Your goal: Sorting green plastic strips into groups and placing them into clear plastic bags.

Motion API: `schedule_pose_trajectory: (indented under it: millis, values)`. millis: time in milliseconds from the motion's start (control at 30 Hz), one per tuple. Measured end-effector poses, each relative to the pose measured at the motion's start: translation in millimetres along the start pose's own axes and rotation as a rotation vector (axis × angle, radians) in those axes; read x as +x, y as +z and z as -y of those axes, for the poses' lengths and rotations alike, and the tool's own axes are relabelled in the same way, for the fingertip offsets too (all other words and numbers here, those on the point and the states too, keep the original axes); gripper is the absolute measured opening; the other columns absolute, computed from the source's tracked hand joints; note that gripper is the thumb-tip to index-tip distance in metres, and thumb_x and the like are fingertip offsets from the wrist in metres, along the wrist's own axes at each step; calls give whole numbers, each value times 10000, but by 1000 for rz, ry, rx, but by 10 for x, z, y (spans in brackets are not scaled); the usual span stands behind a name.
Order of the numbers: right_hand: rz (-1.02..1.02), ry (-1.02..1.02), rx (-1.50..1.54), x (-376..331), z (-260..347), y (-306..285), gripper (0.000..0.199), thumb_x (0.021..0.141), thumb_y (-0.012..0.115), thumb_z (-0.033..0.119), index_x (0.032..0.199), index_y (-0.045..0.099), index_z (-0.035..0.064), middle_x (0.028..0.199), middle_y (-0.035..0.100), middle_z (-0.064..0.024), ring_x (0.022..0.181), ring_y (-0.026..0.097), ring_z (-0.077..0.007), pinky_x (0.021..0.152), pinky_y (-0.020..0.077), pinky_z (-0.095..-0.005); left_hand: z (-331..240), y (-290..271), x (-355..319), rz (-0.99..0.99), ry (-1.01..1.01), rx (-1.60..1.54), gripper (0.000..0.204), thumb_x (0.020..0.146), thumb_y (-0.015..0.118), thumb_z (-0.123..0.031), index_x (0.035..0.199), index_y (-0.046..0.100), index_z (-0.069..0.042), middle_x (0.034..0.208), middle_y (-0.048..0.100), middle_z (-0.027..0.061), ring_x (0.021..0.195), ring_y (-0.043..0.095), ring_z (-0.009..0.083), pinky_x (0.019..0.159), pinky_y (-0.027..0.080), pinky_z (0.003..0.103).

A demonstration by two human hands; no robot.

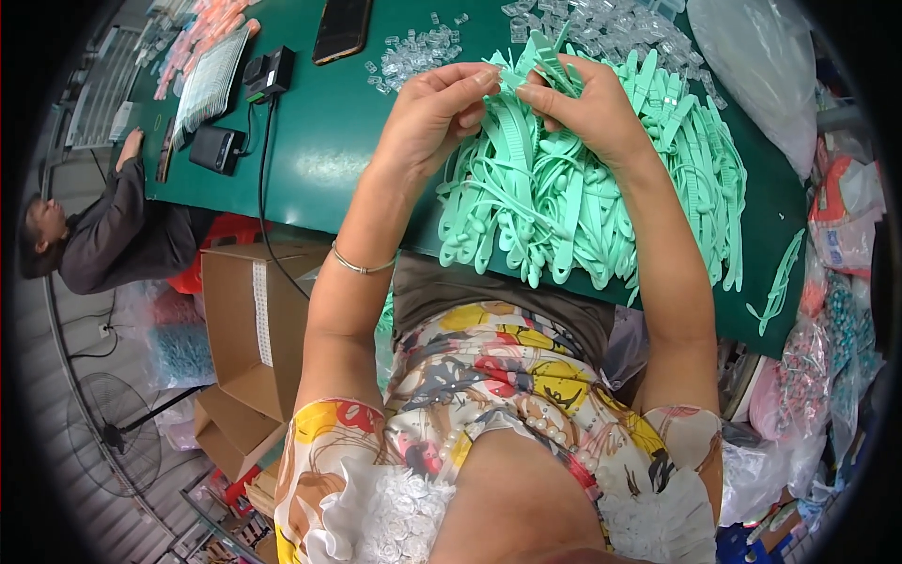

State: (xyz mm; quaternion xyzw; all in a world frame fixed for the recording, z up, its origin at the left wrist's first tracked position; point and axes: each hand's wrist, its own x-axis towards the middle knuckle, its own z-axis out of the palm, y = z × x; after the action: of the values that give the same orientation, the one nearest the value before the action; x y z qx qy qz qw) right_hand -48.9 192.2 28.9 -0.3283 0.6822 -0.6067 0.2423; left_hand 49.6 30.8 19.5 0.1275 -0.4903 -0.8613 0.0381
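Both hands meet over a big heap of mint-green notched plastic straps (564, 207) at the table's near edge. In a pinch, my left hand (434, 111) closes thumb and forefinger on something small that I cannot make out. Close beside it, my right hand (594, 111) grips mint-green straps (548, 58), their ends sticking up past the fingers. Small clear plastic pieces (418, 56) are scattered just beyond the left hand. A larger spread of similar clear pieces (601, 28) lies behind the right hand.
On the green table (329, 160) are a phone (341, 28), a black power bank (215, 148) and a black device (270, 70) with a cable hanging over the edge. A plastic bag (756, 66) stands at far right. A co-worker (117, 226) and a cardboard box (254, 329) are at left.
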Motion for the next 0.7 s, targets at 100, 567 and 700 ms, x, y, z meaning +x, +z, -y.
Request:
schedule_pose_trajectory:
  millis: [100,567,700]
  values:
    - [-5,9,-20,-2,8,3,205,754,702,184,795,599,12,619,539,25,518,486,-36,476,387,-189,13,18,3,9,15,10,240,812,645,-139,988,594,14,818,593,30,554,384,53,482,300,175]
    - [-50,-89,-73,-7,-23,39,276,725,727,169,906,603,1,687,575,2,571,500,-39,487,407,-201,-14,103,95,3,169,547,185,819,615,-201,788,634,-20,644,546,-16,530,408,43,475,288,187]
    - [-83,-66,-59,-6,-43,28,265,717,726,161,889,606,-1,698,580,3,573,501,-40,486,404,-199,42,132,130,14,169,450,177,810,619,-187,739,613,-25,628,526,-20,526,391,40,472,273,189]
